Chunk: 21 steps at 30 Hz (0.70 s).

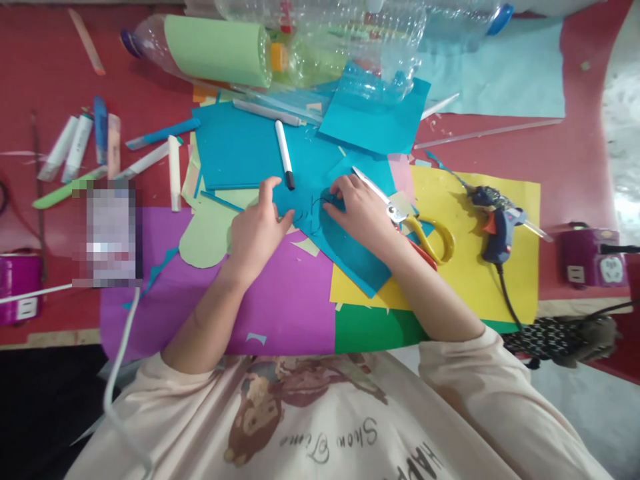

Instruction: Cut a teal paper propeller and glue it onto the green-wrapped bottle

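Observation:
My left hand [257,230] is over the edge of the blue paper [240,153], thumb and forefinger spread apart with nothing between them. My right hand [360,210] rests on the blue paper with bent fingers, the thumb a little apart from them. Dark pen lines [313,213] show on the blue between both hands. A white marker [283,150] with a black cap lies just beyond the fingertips. Scissors [440,240] with yellow and red handles lie partly under my right hand and wrist. Beside my left hand is a pale green paper cutout [203,237].
Plastic bottles [350,40], one wrapped in green paper [217,50], lie along the back. A glue gun [497,230] rests on yellow sheet [515,287] at right. Several markers [77,147] and a blurred-out phone [113,233] are at left. Purple sheet [290,307] covers the front.

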Each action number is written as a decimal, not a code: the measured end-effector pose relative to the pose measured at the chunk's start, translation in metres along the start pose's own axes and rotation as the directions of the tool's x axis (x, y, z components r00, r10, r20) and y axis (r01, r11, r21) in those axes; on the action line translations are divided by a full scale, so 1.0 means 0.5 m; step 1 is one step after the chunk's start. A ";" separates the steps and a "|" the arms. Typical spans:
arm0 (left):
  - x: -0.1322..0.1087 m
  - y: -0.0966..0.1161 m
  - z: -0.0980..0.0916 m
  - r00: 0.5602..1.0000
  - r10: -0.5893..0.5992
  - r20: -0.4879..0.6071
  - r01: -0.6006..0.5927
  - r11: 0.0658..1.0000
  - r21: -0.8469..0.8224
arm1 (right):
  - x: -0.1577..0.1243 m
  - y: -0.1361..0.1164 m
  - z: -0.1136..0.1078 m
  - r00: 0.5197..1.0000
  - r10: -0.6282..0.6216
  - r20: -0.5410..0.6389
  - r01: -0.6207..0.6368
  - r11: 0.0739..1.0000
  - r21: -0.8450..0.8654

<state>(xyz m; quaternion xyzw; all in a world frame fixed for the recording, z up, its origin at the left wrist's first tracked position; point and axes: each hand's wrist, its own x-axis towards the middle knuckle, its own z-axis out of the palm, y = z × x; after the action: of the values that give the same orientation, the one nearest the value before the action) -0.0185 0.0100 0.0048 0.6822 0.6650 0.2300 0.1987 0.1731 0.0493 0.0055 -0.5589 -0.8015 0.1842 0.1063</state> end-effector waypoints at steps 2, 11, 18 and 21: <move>-0.004 0.009 -0.001 1.000 0.017 0.014 -0.018 1.000 0.016 | 0.002 0.010 0.009 1.000 -0.024 -0.015 0.024 0.999 0.033; -0.026 0.031 0.018 0.977 0.200 0.068 -0.198 0.980 -0.031 | 0.006 0.019 0.016 0.998 -0.069 -0.008 0.069 0.993 0.099; -0.031 0.045 0.010 0.961 0.264 0.084 -0.237 0.940 -0.247 | 0.011 0.024 0.017 0.995 -0.069 -0.066 0.082 0.970 0.228; -0.023 0.057 -0.009 0.955 0.289 0.067 -0.264 0.931 -0.253 | 0.012 0.032 0.015 0.992 -0.024 -0.126 0.069 0.927 0.369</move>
<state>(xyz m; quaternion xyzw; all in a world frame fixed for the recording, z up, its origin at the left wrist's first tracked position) 0.0022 -0.0027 0.0243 0.7507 0.5182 0.2992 0.2801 0.1819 0.0584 -0.0081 -0.5194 -0.7573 0.2967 0.2623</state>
